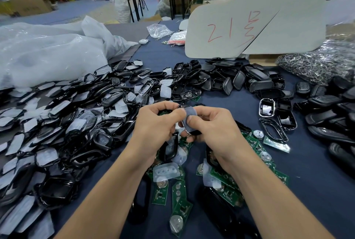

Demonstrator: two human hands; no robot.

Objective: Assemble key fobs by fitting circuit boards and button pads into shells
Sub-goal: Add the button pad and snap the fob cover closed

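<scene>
The left hand (155, 123) and right hand (211, 127) meet at the centre of the table, fingers curled. The left hand grips a shell (184, 130), of which a bright chrome rim shows between the two hands. The right thumb and forefinger pinch a button pad (190, 112), a soft, grey, translucent sheet with rounded corners, against the upper face of that shell. How far the pad is seated cannot be told.

Beneath and just near of the hands lie green circuit boards (227, 190), narrow and tapered, each bearing round silver metal discs. Among them rests a loose pad (166, 170), milky and dimpled with a row of round button domes.

To the left spreads a heap of glossy frames (80, 123), black open loops mixed with pale pads. Far and to the right sit matte back covers (238, 80), curved and pebble-textured. Right of the hands is a chrome-edged tray piece (267, 108).

Further out are a shiny tangle of wire key rings (317, 61), far right; a grey card (249, 27) with rounded corners and red handwriting; and crumpled clear plastic bags (48, 54), far left. All rest on a dark blue cloth (317, 190).
</scene>
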